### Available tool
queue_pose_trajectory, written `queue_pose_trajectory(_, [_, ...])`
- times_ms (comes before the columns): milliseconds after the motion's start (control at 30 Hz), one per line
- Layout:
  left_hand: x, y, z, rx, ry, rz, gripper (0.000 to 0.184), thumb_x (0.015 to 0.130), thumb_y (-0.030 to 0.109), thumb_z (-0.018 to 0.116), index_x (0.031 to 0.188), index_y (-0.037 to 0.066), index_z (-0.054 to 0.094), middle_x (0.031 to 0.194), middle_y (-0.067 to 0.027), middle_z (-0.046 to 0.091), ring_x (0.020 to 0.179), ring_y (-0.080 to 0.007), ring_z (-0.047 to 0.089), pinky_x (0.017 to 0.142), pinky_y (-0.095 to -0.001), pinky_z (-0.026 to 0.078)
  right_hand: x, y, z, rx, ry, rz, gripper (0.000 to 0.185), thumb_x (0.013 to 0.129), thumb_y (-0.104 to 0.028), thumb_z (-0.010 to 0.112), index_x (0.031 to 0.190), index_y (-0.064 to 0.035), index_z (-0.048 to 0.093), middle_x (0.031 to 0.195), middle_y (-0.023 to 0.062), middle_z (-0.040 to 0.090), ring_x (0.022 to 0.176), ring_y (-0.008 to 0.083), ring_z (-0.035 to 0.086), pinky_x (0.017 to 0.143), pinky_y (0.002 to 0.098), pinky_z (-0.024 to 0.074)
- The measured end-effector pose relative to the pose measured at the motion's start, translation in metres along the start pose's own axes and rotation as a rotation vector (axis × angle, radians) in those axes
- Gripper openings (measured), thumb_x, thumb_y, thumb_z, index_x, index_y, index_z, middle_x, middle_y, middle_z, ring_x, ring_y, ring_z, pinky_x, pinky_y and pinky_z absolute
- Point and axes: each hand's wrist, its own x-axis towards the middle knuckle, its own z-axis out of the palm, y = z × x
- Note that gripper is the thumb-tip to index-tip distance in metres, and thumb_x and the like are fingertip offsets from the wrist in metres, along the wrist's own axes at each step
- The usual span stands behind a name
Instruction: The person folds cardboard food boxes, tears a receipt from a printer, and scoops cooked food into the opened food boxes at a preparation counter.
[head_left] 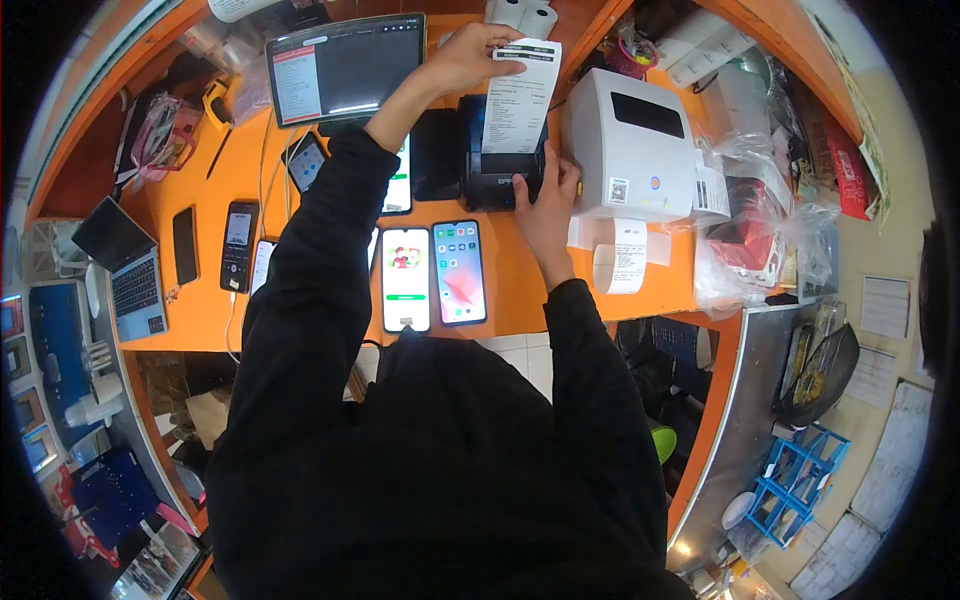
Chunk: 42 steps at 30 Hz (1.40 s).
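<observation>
A printed receipt [520, 105] stands up out of the slot of a black receipt printer [500, 185]. My left hand [475, 62] pinches its upper left edge between thumb and fingers. Against the printer's right front side rests my right hand [548, 195], thumb on the front face and fingers round the corner. Just right of it is a white label printer [635, 145], with a printed label strip [628, 255] hanging from its front. Below the printer lie two lit phones, one with a white and green screen [405, 275], the other with a pink-blue home screen [459, 270].
A tablet [345, 70] stands at the back of the orange table [520, 240]. Further left are a dark phone [185, 245], a phone on a cable [238, 245] and a small laptop [130, 270]. Clear plastic bags [745, 240] crowd the right edge. Paper rolls [522, 15] stand behind.
</observation>
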Motion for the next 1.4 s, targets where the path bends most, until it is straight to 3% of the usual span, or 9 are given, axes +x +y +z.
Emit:
queue_pose_trajectory(267, [-0.010,0.045,-0.005,0.180,-0.173,0.017,0.030,0.082,0.018,0.075,0.107,0.002,0.070,0.096,-0.0125,0.071,0.084,-0.0184,0.067,0.075,-0.0311,0.051,0.001,0.002,-0.002,0.014,-0.035,0.017,0.065,0.084,-0.015,0.070,0.140,-0.0043,0.040,0.126,0.0212,0.045,0.117,0.0404,0.048,0.097,0.0451,0.0429])
queue_pose_trajectory(400, [-0.046,0.082,0.000,0.289,-0.167,0.325,0.016,0.082,0.017,0.072,0.094,0.006,0.072,0.090,-0.0099,0.066,0.085,-0.0255,0.064,0.075,-0.0357,0.050,0.003,0.008,-0.005,-0.018,-0.045,-0.008,0.066,0.084,-0.015,0.070,0.142,-0.0079,0.040,0.126,0.0202,0.047,0.116,0.0407,0.050,0.097,0.0453,0.0438])
queue_pose_trajectory(500, [-0.081,0.107,0.005,0.389,-0.154,0.325,0.010,0.082,0.017,0.071,0.089,0.009,0.072,0.091,-0.0060,0.062,0.089,-0.0269,0.061,0.076,-0.0367,0.049,0.007,0.006,-0.012,-0.023,-0.131,0.054,0.068,0.084,-0.014,0.070,0.144,-0.0130,0.039,0.125,0.0200,0.048,0.116,0.0405,0.051,0.096,0.0452,0.0449])
queue_pose_trajectory(733, [-0.095,0.104,0.003,0.438,0.025,0.317,0.013,0.079,0.013,0.074,0.091,0.008,0.072,0.094,-0.0034,0.064,0.091,-0.0235,0.062,0.077,-0.0334,0.050,0.016,0.007,-0.017,-0.057,-0.248,0.088,0.073,0.083,-0.013,0.070,0.147,-0.0190,0.036,0.123,0.0190,0.047,0.114,0.0397,0.053,0.094,0.0468,0.0474])
queue_pose_trajectory(1033, [-0.135,0.115,0.008,0.478,-0.010,0.418,0.014,0.077,0.015,0.073,0.088,0.008,0.069,0.097,-0.0050,0.062,0.096,-0.0251,0.059,0.080,-0.0360,0.048,0.021,0.008,-0.018,-0.118,-0.314,0.139,0.076,0.082,-0.015,0.071,0.148,-0.0235,0.033,0.139,0.0225,0.041,0.126,0.0429,0.046,0.100,0.0499,0.0445])
queue_pose_trajectory(1133, [-0.175,0.113,0.016,0.669,-0.062,0.645,0.014,0.073,0.015,0.070,0.085,0.009,0.068,0.097,-0.0034,0.063,0.098,-0.0219,0.058,0.086,-0.0380,0.045,0.018,0.014,-0.010,-0.199,-0.244,0.091,0.076,0.080,-0.011,0.072,0.147,-0.0209,0.037,0.123,0.0217,0.049,0.110,0.0438,0.053,0.094,0.0496,0.0443])
queue_pose_trajectory(1200, [-0.206,0.110,0.021,0.794,-0.153,0.647,0.017,0.069,0.014,0.069,0.085,0.009,0.068,0.097,-0.0005,0.063,0.102,-0.0190,0.057,0.089,-0.0397,0.043,0.018,0.017,-0.009,-0.172,-0.240,0.083,0.075,0.081,-0.012,0.072,0.147,-0.0206,0.037,0.125,0.0218,0.049,0.113,0.0435,0.053,0.095,0.0499,0.0438])
queue_pose_trajectory(1300, [-0.232,0.131,0.022,0.645,-0.209,0.581,0.012,0.074,0.014,0.072,0.086,0.013,0.070,0.094,0.0013,0.065,0.094,-0.0182,0.063,0.080,-0.0349,0.051,0.020,0.008,-0.014,-0.143,-0.255,0.122,0.070,0.083,-0.013,0.071,0.145,-0.0196,0.039,0.126,0.0223,0.049,0.115,0.0432,0.052,0.096,0.0489,0.0432])
queue_pose_trajectory(1400, [-0.235,0.178,0.012,0.232,-0.487,0.200,0.011,0.077,0.015,0.074,0.088,0.011,0.072,0.090,0.0003,0.067,0.084,-0.0186,0.066,0.071,-0.0308,0.052,0.017,-0.002,-0.025,-0.010,-0.209,0.103,0.055,0.089,-0.018,0.065,0.140,-0.0161,0.046,0.125,0.0231,0.051,0.116,0.0422,0.051,0.098,0.0459,0.0424])
